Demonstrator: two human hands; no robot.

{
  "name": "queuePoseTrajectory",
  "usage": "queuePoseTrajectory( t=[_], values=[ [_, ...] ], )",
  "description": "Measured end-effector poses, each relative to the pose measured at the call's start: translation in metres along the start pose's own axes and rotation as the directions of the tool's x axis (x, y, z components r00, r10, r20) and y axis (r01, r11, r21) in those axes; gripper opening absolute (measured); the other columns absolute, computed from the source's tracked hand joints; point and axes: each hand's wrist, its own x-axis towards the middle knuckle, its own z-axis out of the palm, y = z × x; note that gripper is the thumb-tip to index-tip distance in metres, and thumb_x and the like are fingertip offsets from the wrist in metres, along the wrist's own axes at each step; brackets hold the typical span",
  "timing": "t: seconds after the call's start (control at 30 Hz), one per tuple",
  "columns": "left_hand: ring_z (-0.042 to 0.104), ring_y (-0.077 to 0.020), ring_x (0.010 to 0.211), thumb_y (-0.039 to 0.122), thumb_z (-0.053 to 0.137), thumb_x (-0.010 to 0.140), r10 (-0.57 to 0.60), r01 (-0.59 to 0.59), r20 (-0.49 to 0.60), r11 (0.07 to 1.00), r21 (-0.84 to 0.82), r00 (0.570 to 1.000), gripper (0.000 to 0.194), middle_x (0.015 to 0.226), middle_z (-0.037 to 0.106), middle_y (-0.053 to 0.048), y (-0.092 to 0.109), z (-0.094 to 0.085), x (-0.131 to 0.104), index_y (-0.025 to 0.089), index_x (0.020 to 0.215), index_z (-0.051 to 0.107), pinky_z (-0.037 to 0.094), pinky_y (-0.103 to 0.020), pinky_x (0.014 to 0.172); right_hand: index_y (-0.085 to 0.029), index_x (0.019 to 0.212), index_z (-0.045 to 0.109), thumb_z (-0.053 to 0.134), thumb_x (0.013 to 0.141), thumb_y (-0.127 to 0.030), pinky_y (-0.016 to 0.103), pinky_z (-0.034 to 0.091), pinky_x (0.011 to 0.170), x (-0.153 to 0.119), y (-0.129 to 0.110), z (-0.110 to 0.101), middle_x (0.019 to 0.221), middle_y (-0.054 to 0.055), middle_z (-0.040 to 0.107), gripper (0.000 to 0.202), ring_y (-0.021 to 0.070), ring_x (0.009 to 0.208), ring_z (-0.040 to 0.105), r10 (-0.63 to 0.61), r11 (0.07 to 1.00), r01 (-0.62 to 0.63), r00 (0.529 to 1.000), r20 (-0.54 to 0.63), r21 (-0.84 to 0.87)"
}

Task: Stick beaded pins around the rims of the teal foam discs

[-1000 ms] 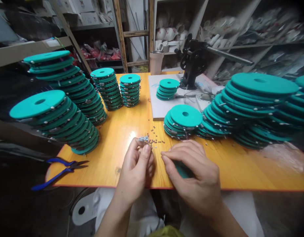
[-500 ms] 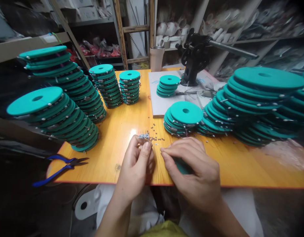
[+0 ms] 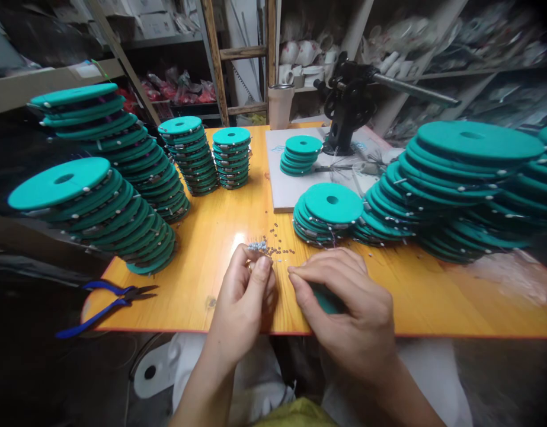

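Pinching — two hands (image 3: 243, 296) (image 3: 351, 293), one pale-blue cluster (image 3: 257, 245)

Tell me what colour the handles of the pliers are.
The pliers' handles are blue, best seen in the head view.

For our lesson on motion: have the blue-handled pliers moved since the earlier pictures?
No: against the table, the pliers lie in the same place.

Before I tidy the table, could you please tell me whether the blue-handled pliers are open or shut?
Open: the blue-handled pliers lie with both handles spread wide and jaw tips apart.
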Motion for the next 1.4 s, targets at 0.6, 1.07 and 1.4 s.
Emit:
queuePoseTrajectory(
  t=[0.6,1.07,1.4],
  values=[
    [0.036,-0.0039,0.059,0.042,0.052,0.099,0.038,-0.033,-0.008,0.948,0.317,0.999,0.029,0.069,0.04,0.006,-0.002,-0.003,-0.007,0.019,0.084,0.044,0.032,-0.017,0.055,-0.017,0.086,0.066,0.066,0.087,-0.008,0.033,0.046,0.082,0.001,0.002,0.0,0.078,-0.001,0.067,0.009,0.0118,0.077,0.06,0.058,0.998,-0.059,0.998,0.007,0.019],
    [0.045,-0.0079,0.069,0.043,0.05,0.099,0.17,-0.078,-0.157,0.878,0.472,0.973,0.025,0.077,0.047,0.003,-0.004,-0.001,-0.01,0.021,0.086,0.048,0.039,-0.02,0.065,-0.019,0.078,0.068,0.066,0.086,-0.014,0.032,0.045,0.075,0.003,0.003,-0.004,0.077,0.001,0.062,0.01,0.0136,0.076,0.058,0.142,0.982,-0.151,0.986,0.082,0.113],
    [0.029,-0.0037,0.044,0.035,0.062,0.093,0.282,-0.274,-0.367,0.959,0.075,0.887,0.025,0.059,0.033,0.01,-0.003,0.008,-0.001,0.023,0.085,0.042,0.027,-0.013,0.041,-0.015,0.083,0.062,0.058,0.088,-0.01,0.03,0.038,0.073,-0.019,0.003,-0.022,0.085,0.004,0.052,0.008,0.016,0.084,0.047,0.023,0.993,0.002,0.979,0.204,-0.119]
  ],
)
